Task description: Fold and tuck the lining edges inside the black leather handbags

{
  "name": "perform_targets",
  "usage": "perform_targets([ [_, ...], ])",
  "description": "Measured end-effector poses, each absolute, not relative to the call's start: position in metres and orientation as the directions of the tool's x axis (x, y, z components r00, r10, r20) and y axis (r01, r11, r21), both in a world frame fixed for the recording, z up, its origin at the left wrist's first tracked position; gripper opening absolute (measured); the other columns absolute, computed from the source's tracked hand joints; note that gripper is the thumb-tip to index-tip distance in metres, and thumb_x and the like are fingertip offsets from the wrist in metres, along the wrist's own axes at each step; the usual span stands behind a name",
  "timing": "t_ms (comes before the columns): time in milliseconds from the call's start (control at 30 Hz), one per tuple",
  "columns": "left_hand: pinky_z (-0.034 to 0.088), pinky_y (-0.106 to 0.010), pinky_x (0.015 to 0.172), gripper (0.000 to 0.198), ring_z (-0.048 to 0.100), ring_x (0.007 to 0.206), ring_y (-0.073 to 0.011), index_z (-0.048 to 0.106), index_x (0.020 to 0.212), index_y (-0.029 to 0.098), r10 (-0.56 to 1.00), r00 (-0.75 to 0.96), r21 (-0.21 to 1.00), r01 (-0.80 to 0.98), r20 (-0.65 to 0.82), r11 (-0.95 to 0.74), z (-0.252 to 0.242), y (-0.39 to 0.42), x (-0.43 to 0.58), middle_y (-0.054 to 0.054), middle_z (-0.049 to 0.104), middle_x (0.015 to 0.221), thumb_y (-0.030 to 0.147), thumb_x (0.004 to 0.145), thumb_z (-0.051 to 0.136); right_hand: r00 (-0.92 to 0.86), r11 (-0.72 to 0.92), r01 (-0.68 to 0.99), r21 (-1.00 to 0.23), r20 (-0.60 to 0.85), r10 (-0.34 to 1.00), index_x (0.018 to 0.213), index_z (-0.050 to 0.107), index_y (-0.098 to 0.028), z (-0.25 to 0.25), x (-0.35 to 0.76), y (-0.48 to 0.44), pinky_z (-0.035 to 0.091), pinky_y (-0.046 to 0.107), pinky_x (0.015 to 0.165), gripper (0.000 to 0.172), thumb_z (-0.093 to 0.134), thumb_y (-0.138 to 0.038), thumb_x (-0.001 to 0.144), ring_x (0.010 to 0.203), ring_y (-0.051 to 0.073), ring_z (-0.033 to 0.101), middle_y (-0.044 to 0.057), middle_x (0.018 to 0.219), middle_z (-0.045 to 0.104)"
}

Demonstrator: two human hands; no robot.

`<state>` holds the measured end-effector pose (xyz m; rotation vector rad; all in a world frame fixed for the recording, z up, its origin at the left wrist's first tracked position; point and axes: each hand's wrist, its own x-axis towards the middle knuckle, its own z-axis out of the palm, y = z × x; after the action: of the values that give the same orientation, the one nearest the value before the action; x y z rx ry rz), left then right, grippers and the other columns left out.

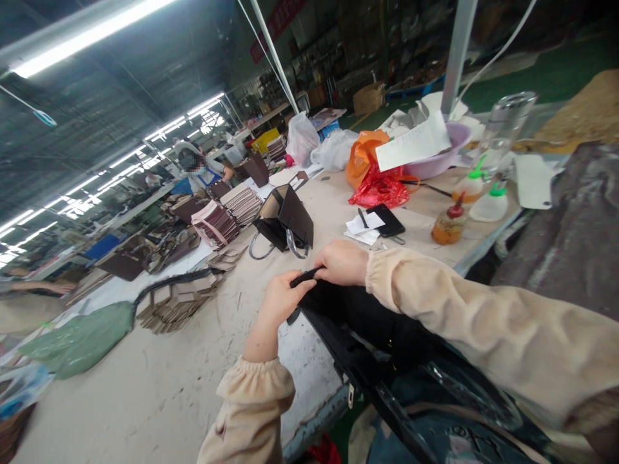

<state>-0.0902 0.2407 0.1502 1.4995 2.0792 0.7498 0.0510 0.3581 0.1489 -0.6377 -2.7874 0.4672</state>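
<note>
A black handbag point(338, 335) lies tilted at the table's near edge, partly over my lap, with its plastic-wrapped handles hanging toward me. My left hand point(283, 298) pinches the far upper edge of the bag between thumb and fingers. Right beside it, my right hand point(343, 263) grips the same dark edge, fingers closed on it. Just beyond my hands a dark brown handbag point(294, 216) stands on the table, its handles wrapped in clear plastic. The inside of the black bag is mostly in shadow.
Glue bottles point(449, 222), a black phone point(387, 220) and a red plastic bag point(380, 185) lie to the right. Stacked brown pieces point(181, 299) and a green plastic bag point(91, 341) are on the left. A purple basin point(440, 158) stands behind. A co-worker point(203, 171) is farther off.
</note>
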Motion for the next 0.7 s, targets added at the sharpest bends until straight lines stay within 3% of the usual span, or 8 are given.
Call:
perform_targets([
  [200,0.031,-0.023,0.047,0.025,0.045,0.049,-0.0118,0.069,0.069,0.016,0.942,-0.326,0.673,0.678,-0.085,0.295,0.149,0.247,-0.089,0.002,0.053,0.053,0.039,0.074,0.058,-0.874,0.82,0.414,-0.396,0.081,0.48,0.078,0.075,-0.022,0.15,0.052,0.365,0.038,0.025,0.056,0.02,0.065,-0.037,0.07,0.073,0.02,0.063,0.005,0.072,0.069],
  [267,0.027,-0.023,0.046,0.022,0.042,0.048,-0.0112,0.067,0.066,0.016,0.937,-0.34,0.644,0.7,-0.081,0.31,0.15,0.25,-0.09,0.003,0.049,0.051,0.036,0.071,0.06,-0.896,0.775,0.38,-0.505,0.008,0.444,0.089,0.074,-0.021,0.151,0.058,0.373,0.041,0.023,0.06,0.027,0.069,-0.037,0.068,0.074,0.018,0.063,0.003,0.076,0.07],
  [400,0.022,-0.022,0.044,0.021,0.037,0.048,-0.0097,0.056,0.057,0.017,0.914,-0.4,0.592,0.721,-0.067,0.359,0.148,0.253,-0.092,0.005,0.04,0.048,0.033,0.067,0.064,-0.95,0.54,0.255,-0.802,-0.105,0.294,0.123,0.06,-0.017,0.144,0.083,0.392,0.046,0.023,0.072,0.06,0.071,-0.035,0.067,0.085,0.018,0.063,0.005,0.102,0.069],
  [567,0.022,-0.022,0.046,0.023,0.035,0.048,-0.0086,0.052,0.055,0.016,0.89,-0.452,0.608,0.693,-0.053,0.388,0.146,0.252,-0.088,0.006,0.038,0.048,0.031,0.065,0.068,-0.969,0.394,0.065,-0.917,0.035,0.243,0.123,0.06,-0.016,0.119,0.108,0.396,0.047,0.028,0.083,0.056,0.065,-0.041,0.073,0.096,0.022,0.061,0.005,0.11,0.067],
  [700,0.035,-0.021,0.053,0.015,0.05,0.057,-0.0115,0.065,0.075,0.015,0.902,-0.427,0.732,0.594,-0.063,0.332,0.146,0.247,-0.084,0.003,0.058,0.061,0.029,0.068,0.067,-0.945,0.294,-0.063,-0.954,0.151,0.289,0.121,0.061,-0.018,0.109,0.113,0.384,0.044,0.031,0.091,0.053,0.062,-0.045,0.076,0.104,0.024,0.059,0.004,0.114,0.065],
])
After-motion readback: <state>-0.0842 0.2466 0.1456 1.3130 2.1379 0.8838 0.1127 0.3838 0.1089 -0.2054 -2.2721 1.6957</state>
